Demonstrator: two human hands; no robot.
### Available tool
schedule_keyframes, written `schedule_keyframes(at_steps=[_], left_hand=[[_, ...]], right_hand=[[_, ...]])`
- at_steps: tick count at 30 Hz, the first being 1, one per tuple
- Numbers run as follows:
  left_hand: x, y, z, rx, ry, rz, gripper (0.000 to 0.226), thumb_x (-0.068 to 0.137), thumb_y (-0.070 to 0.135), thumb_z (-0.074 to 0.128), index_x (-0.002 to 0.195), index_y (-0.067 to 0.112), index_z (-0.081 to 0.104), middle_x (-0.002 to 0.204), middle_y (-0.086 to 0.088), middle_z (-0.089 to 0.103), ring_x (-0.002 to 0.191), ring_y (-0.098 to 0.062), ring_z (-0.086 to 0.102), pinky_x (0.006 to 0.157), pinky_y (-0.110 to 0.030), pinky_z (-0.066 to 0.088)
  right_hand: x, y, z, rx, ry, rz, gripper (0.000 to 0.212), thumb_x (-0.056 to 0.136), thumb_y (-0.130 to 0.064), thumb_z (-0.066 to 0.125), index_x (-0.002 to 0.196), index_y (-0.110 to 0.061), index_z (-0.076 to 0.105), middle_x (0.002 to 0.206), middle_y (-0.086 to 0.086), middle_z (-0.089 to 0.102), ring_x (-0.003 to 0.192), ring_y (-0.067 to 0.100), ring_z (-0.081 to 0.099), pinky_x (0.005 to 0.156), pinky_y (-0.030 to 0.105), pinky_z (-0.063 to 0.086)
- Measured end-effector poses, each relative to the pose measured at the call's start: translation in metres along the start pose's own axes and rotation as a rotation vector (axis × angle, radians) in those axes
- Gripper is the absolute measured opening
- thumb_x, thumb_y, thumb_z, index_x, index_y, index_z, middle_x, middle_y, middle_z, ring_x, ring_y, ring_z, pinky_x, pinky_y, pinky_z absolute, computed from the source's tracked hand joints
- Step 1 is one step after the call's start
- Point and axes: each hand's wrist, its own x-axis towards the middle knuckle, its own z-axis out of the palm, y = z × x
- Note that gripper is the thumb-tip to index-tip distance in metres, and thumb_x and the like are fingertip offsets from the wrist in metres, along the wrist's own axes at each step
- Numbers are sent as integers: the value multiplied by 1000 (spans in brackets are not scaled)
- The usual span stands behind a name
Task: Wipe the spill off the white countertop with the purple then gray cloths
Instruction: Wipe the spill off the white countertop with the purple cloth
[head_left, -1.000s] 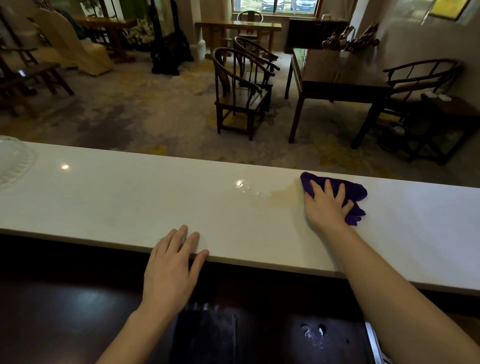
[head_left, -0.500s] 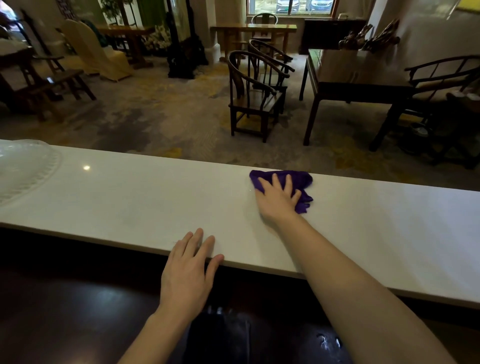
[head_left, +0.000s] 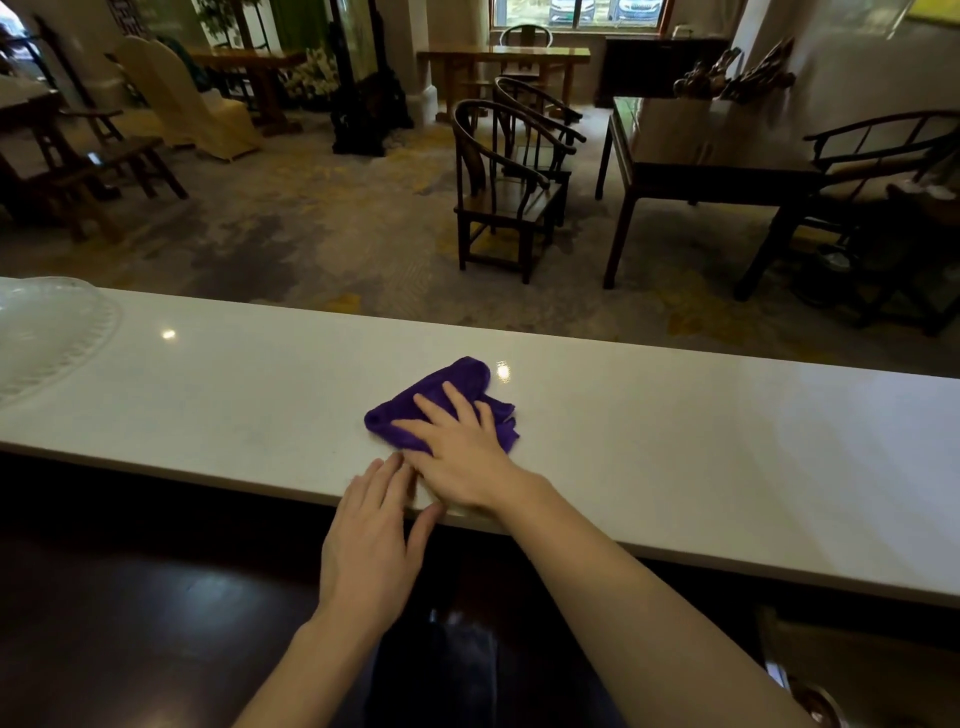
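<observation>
Behind the long white desk (head_left: 675, 457) stood a dim room of dark wooden chairs (head_left: 506, 192) and tables. On the desk, near its front edge, lay the purple cloth (head_left: 441, 402), bunched into a loose wedge. Your right hand (head_left: 462, 457) pressed down on it with the fingers (head_left: 457, 397) spread flat and open, pinning it rather than gripping it. Your left hand (head_left: 371, 540) rested open and empty on the front edge, its fingertips just beside your right hand. No wet patch showed around the cloth, though glare made that hard to judge. A pale dish (head_left: 52, 332) sat at the far left, well apart. No gray cloth was in view.

You likely found the cloth light, soft and limp; it would fold under any push, so a flat palm over its middle suited wiping, and a pinch at the raised fold would suit lifting it.
</observation>
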Motion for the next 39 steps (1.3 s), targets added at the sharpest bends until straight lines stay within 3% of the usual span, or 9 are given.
schedule_keyframes(at_steps=[4,8,17,26,32,39], left_hand=[[-1,-2,2,-113,26,-52,52,87,40,64,125,8,48,133,-7,51,112,-23,61,86,-35,57],[-2,-5,5,-103,60,-57,52,86,43,63,121,6,49,128,-7,48,100,-23,64,72,-31,57],[-1,-9,8,-25,97,10,43,89,51,53,110,14,54,118,-1,53,101,-22,58,81,-35,54],[0,-12,13,-1,140,46,44,89,53,48,106,12,54,115,-4,54,101,-25,58,86,-40,52],[0,-13,15,-3,157,61,47,91,57,41,104,13,54,114,-2,54,101,-24,56,88,-38,50],[-1,-11,14,-1,156,59,45,92,54,46,104,12,55,115,-5,56,104,-26,57,95,-41,50]], right_hand=[[-32,2,4,-21,33,-55,46,103,-47,35,148,-42,39,168,-4,20,155,23,-6,122,56,-9],[-67,13,4,-77,49,-72,47,103,-45,37,150,-43,36,168,-7,19,156,22,-6,123,52,-8],[-141,82,-27,-107,155,106,48,104,-39,41,150,-47,33,167,-14,16,155,17,-7,125,46,-5],[-179,153,-72,-147,280,571,48,105,-45,34,153,-42,32,168,-8,17,156,24,-1,123,54,-3],[-176,163,-82,-127,326,714,47,106,-44,28,153,-40,29,169,-3,15,155,28,-4,122,59,-6],[-113,147,-72,-114,366,878,51,106,-39,26,156,-35,24,170,4,8,154,35,-12,120,65,-7]])
